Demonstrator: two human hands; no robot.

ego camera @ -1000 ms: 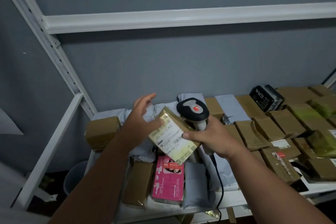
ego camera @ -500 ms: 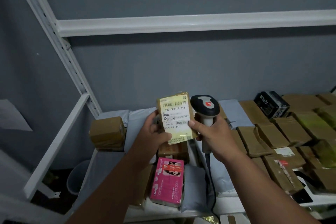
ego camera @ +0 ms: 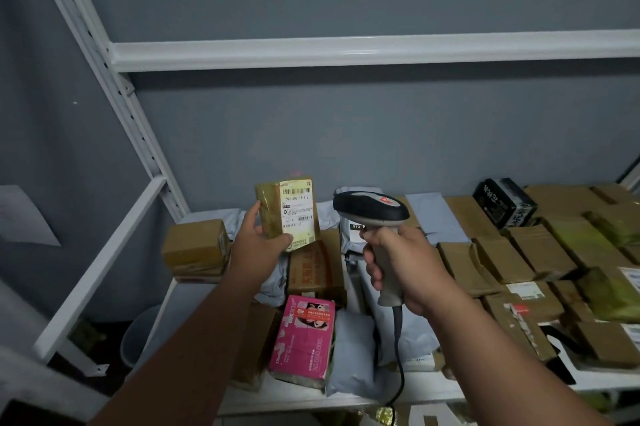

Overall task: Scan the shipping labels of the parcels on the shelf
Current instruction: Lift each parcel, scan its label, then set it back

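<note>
Gripping a handheld scanner [ego camera: 372, 207] by its grey handle, the right hand [ego camera: 403, 266] had all fingers wrapped round it, cable trailing below. Nearest lay one pink box [ego camera: 303, 339] on the white shelf [ego camera: 294, 398]. The left hand [ego camera: 258, 245] held one tape-wrapped parcel [ego camera: 287, 212] upright above the shelf, thumb pinching its lower edge, its label [ego camera: 298, 211] reading "502-602-12-812". One black box [ego camera: 505, 202] with white characters sat farthest, among brown parcels.
</note>
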